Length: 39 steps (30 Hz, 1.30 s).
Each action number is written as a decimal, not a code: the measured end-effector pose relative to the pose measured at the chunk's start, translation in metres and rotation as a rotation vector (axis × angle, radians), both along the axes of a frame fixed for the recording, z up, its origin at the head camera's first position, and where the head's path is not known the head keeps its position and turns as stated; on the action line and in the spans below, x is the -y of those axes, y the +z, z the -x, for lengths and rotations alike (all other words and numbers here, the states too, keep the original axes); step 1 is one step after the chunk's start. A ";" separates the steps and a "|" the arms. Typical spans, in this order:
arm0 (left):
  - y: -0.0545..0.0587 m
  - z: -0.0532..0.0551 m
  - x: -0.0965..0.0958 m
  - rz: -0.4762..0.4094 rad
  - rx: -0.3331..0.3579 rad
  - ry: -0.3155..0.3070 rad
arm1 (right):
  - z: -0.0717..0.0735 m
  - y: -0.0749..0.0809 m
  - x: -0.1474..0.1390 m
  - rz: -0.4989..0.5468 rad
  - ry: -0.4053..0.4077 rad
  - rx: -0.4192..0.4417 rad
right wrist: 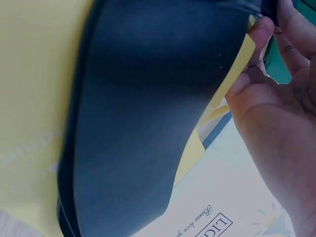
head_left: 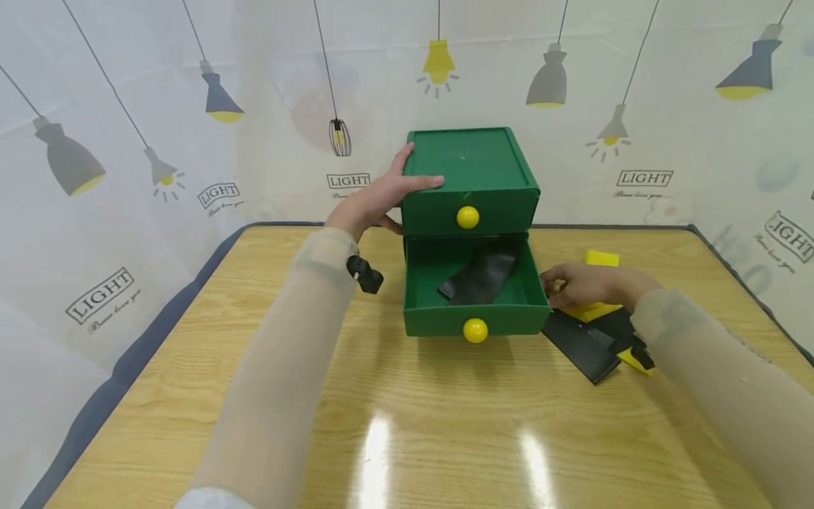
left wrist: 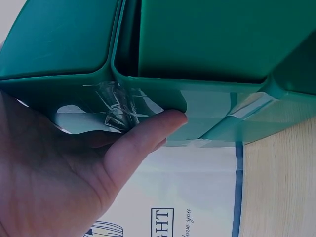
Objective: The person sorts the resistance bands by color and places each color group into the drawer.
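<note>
A green two-drawer cabinet [head_left: 470,159] stands on the table, its upper drawer closed and its lower drawer [head_left: 420,322] pulled out. A creased black flat piece [head_left: 486,272] lies inside that lower drawer. My left hand [head_left: 378,194] rests on the cabinet's upper left side, fingers spread over the top edge and side. Just right of the lower drawer, my right hand [head_left: 588,284] has curled fingers at a pile of black flat pieces [head_left: 581,343] and yellow ones [head_left: 594,311]. In the right wrist view its fingertips pinch the end of a large black piece [right wrist: 143,113].
Both drawers have round yellow knobs [head_left: 468,217]. A small yellow block [head_left: 601,258] lies behind my right hand. Clear tape [left wrist: 116,106] crosses the cabinet's side. A cloth backdrop printed with lamps [head_left: 267,155] hangs behind the wooden table [head_left: 356,396].
</note>
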<state>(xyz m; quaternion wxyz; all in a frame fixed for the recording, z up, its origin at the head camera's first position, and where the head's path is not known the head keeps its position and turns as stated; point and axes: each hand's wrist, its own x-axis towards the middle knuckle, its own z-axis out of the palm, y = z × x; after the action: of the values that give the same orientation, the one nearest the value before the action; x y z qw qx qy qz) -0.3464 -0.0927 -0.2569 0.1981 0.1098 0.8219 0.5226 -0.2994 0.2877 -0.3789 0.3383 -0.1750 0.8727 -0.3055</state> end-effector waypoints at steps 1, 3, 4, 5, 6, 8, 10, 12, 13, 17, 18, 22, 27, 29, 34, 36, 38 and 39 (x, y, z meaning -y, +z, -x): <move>0.000 0.000 0.000 -0.001 0.000 0.001 | 0.000 0.000 -0.001 0.004 0.001 0.000; 0.000 0.001 0.000 0.002 0.000 -0.002 | 0.001 0.000 -0.003 0.010 0.001 -0.003; 0.000 0.001 -0.001 0.003 0.002 -0.004 | 0.001 -0.001 -0.004 0.014 0.000 -0.002; 0.000 0.001 -0.001 0.003 0.004 -0.005 | 0.001 -0.001 -0.006 0.018 0.001 -0.005; 0.000 0.001 -0.001 0.004 0.005 -0.007 | 0.000 -0.001 -0.007 0.022 -0.001 -0.005; 0.000 0.002 -0.002 0.006 0.007 -0.009 | 0.000 -0.001 -0.006 0.023 -0.001 -0.004; 0.001 0.001 -0.001 0.001 0.007 -0.002 | 0.000 -0.001 -0.005 0.030 -0.002 -0.004; 0.001 0.001 0.000 -0.004 0.004 0.005 | 0.000 0.000 -0.003 0.034 -0.003 -0.005; 0.001 0.001 0.001 -0.006 0.004 0.007 | 0.000 0.000 -0.002 0.034 -0.003 -0.004; 0.000 0.002 0.001 0.000 0.007 0.001 | 0.000 0.000 -0.003 0.025 0.000 -0.005; 0.000 0.002 0.000 -0.001 0.007 0.000 | 0.000 0.000 -0.004 0.026 -0.002 -0.002; -0.001 0.003 0.000 -0.010 -0.001 0.007 | 0.000 -0.001 -0.007 0.034 -0.019 -0.005; -0.003 0.002 0.001 -0.018 -0.004 0.015 | -0.003 -0.006 -0.008 0.045 -0.035 -0.054; -0.003 0.002 0.000 -0.019 -0.001 0.017 | -0.006 -0.008 -0.008 0.051 -0.033 -0.087; -0.003 0.002 -0.002 -0.035 -0.006 0.011 | -0.022 -0.003 -0.009 0.058 -0.049 -0.164; -0.003 0.003 -0.001 -0.043 -0.012 0.001 | -0.028 0.005 -0.010 0.057 -0.047 -0.190; -0.003 0.004 0.000 -0.044 -0.013 -0.010 | -0.034 0.015 -0.010 0.057 -0.037 -0.209; -0.003 0.004 0.001 -0.042 -0.016 -0.013 | -0.037 0.022 -0.010 0.058 -0.030 -0.221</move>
<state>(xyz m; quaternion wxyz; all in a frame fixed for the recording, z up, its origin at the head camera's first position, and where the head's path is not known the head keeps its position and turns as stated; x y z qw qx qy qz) -0.3504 -0.0940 -0.2603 0.1925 0.1232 0.8115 0.5378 -0.2622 0.2976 -0.3572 0.2301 -0.2043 0.8981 -0.3142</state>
